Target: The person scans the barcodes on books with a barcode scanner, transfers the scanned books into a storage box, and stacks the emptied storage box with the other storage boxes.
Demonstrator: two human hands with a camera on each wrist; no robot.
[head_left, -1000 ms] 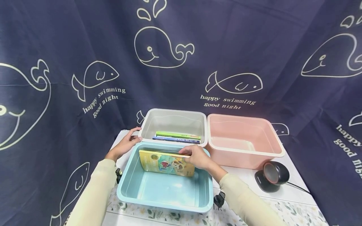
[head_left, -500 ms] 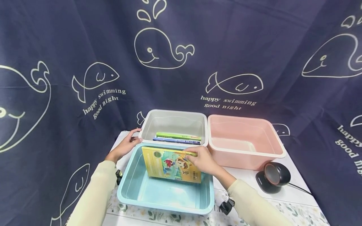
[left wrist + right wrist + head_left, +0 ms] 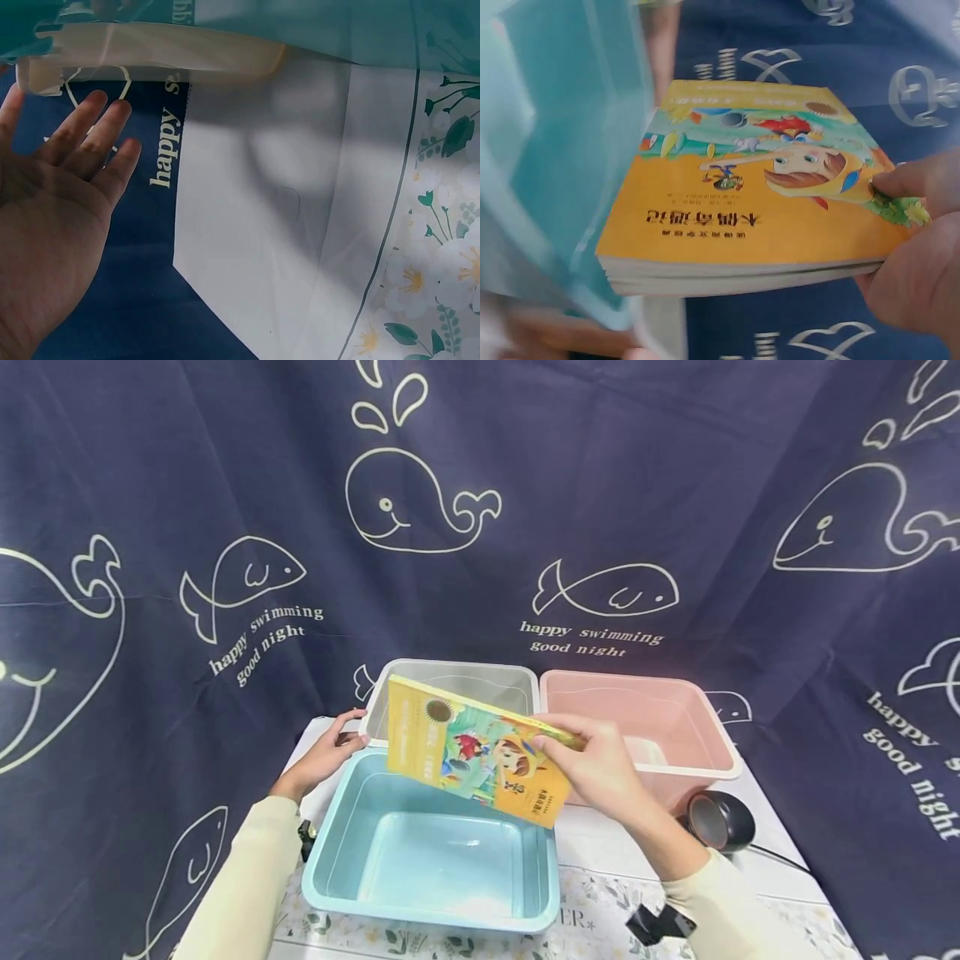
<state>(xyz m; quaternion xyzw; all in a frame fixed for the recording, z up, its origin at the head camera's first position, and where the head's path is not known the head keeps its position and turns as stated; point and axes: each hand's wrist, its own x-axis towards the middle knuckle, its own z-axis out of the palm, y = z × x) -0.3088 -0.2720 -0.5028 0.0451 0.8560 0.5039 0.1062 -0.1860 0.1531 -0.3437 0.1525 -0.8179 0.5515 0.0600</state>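
My right hand (image 3: pixel 600 768) pinches a yellow picture-covered book (image 3: pixel 480 760) by its upper right edge. The book hangs tilted above the back part of the blue bin (image 3: pixel 431 922) and hides much of the grey bin (image 3: pixel 465 670). In the right wrist view, the thumb lies on the book's cover (image 3: pixel 780 225); the page edges show a split, and I cannot tell if a second book lies beneath. My left hand (image 3: pixel 324 766) is at the grey bin's left rim, its fingers extended; in the left wrist view, that hand (image 3: pixel 56 217) holds nothing.
A pink bin (image 3: pixel 697 735) stands right of the grey one. At the right, a black round device (image 3: pixel 723 821) with a cable sits on the white table (image 3: pixel 600 852), partly behind my right forearm. A dark blue whale-print curtain (image 3: pixel 450 610) hangs behind.
My right hand has lifted the book up out of the blue bin and moved it right and tilted it. My left hand has stayed at the grey bin's rim.
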